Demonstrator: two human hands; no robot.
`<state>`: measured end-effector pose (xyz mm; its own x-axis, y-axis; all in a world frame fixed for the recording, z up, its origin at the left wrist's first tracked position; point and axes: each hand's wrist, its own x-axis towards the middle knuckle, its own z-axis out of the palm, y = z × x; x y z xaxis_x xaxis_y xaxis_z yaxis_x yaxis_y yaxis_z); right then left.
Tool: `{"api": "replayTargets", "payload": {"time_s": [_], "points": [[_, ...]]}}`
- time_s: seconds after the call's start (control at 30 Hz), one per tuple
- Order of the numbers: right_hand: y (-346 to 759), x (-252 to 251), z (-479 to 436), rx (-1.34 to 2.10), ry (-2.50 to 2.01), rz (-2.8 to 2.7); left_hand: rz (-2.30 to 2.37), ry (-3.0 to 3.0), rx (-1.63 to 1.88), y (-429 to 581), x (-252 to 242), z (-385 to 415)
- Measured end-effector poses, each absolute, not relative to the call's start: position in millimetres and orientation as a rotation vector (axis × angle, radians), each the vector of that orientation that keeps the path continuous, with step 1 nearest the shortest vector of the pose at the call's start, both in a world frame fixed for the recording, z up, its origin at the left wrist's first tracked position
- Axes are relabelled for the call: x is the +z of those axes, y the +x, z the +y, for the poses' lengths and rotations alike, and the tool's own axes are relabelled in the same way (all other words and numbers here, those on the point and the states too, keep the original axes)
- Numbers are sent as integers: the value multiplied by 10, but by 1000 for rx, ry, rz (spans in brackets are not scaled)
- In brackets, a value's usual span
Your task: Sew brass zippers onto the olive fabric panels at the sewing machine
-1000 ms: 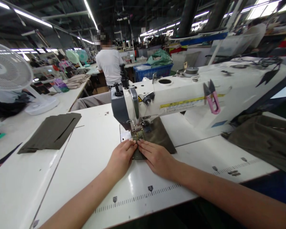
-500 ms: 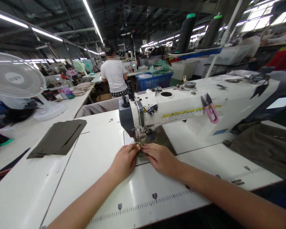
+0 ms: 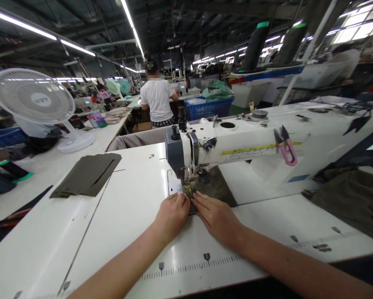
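1. Guiding the fabric piece point(image 3: 216, 192) under the presser foot point(image 3: 188, 186) looks like the step in hand. The dark olive piece lies flat in the middle of the tabletop point(image 3: 127, 216), its near end under both hands and the rest running back beneath the arm of the sewing machine point(image 3: 236, 145).
2. The right hand point(image 3: 219, 218) lies flat on the piece, fingers straight and held together. The left hand point(image 3: 174, 214) sits just beside it, fingers together and bent down at the cloth's left edge.
3. To do this well, I judge both hands should press evenly, steer from the sides, and stay clear of the needle, which is very close to the fingertips.
4. Feeding straight toward the far edge of the tabletop should keep the seam true; dragging sideways risks a skewed line.
5. Hard to tell: the needle itself, the thread and any stitch line are too small to see, and the machine head hides the front of the foot.
6. Whether the left fingertips pinch the cloth or only press it cannot be told. The near end of the piece is covered by the hands.
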<state>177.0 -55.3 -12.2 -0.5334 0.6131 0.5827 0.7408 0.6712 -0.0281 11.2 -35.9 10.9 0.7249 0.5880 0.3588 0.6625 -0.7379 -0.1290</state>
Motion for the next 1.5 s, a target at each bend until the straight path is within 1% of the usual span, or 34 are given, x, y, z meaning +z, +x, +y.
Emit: {"api": "replayTargets", "payload": {"time_s": [0.23,0.4,0.5,0.67,0.8,0.97,1.23,1.5], "points": [[1784,-167,-414,-329,-1007,-2345,-889,-2636,-519,95,108,-245],[1766,-163,-276,-312,-1013,-2324,-899,-2635,-530,90,88,-102],[1751,-136,-220,-299,-1025,-2302,-906,-2620,-595,74,82,-41],[1754,-176,-265,-223,-1048,-2261,-925,-2637,-685,2,31,-140],[1776,-234,-298,-238,-1028,-2253,-878,-2600,-650,-7,0,-239],[1792,-205,-215,-252,-1012,-2298,-831,-2629,-602,28,49,-163],[1775,-158,-58,-115,-1091,-2284,-833,-2628,-615,26,21,18],[1794,-145,-67,-71,-1063,-2280,-891,-2645,-601,39,38,16]]}}
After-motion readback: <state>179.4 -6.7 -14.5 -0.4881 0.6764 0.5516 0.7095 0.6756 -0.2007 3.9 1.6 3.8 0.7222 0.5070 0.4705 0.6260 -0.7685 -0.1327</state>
